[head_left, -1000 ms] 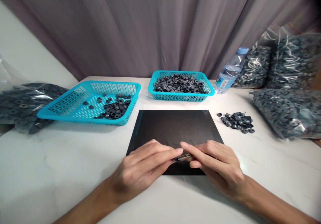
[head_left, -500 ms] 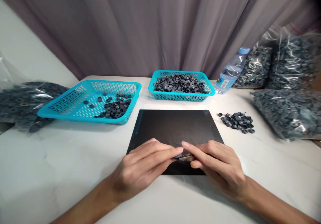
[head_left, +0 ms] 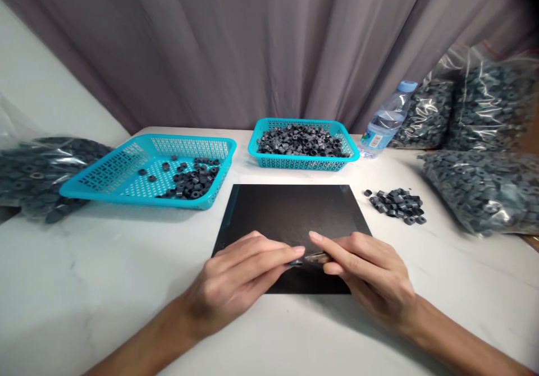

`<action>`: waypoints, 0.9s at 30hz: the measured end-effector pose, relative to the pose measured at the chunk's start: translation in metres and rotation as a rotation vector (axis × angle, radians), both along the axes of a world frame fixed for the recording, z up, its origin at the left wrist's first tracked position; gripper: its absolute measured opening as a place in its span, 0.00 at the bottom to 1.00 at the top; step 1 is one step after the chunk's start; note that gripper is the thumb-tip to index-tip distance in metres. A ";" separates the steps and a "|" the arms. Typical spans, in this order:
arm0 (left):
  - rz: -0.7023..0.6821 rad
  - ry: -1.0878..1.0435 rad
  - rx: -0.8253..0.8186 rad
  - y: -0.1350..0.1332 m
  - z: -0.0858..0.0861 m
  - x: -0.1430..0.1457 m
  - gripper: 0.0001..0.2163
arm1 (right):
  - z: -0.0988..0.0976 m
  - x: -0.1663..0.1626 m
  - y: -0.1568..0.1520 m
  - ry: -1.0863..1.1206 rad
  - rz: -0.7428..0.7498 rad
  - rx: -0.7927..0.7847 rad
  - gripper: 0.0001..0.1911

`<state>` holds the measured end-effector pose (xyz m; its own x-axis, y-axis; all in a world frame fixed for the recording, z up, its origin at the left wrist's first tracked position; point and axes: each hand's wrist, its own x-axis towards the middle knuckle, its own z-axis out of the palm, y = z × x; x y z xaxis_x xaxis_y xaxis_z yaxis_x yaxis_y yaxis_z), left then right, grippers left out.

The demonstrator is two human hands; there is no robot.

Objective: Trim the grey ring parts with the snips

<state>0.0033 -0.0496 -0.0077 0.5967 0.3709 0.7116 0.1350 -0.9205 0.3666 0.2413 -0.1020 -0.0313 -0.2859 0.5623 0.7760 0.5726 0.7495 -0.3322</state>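
Over the front part of a black mat (head_left: 290, 210), my left hand (head_left: 248, 275) is closed in a pinch on a small dark grey ring-shaped part (head_left: 296, 262), which shows only at the fingertips. Facing it, my right hand (head_left: 370, 275) grips a small pointed metal tool (head_left: 316, 257), its blade-like tip aimed left at the grey part. A narrow gap separates tip and part. The tool's handle is hidden in my palm, so its exact kind is unclear. My right index finger lies stretched along above the tool.
Left stands a blue basket (head_left: 138, 199) with some grey parts; behind the mat, a fuller blue basket (head_left: 303, 164). A loose pile of parts (head_left: 398, 205) lies right of the mat. A water bottle (head_left: 385, 123) and bags of parts (head_left: 484, 191) stand right, another bag (head_left: 46, 168) far left.
My hands have drawn slightly apart. The tool's tip, which was against the grey part at my left fingertips, has moved back to the right.
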 end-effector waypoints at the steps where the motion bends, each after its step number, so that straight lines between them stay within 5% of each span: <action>1: 0.003 0.001 0.004 0.000 0.000 0.000 0.18 | -0.001 0.000 0.000 -0.006 0.009 -0.001 0.23; 27: -0.005 0.017 0.001 -0.001 -0.002 0.000 0.18 | 0.003 -0.001 -0.002 -0.077 -0.012 0.013 0.24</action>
<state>0.0035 -0.0501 -0.0100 0.6104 0.3671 0.7019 0.1365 -0.9216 0.3633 0.2400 -0.1044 -0.0282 -0.3380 0.5559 0.7594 0.6054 0.7462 -0.2768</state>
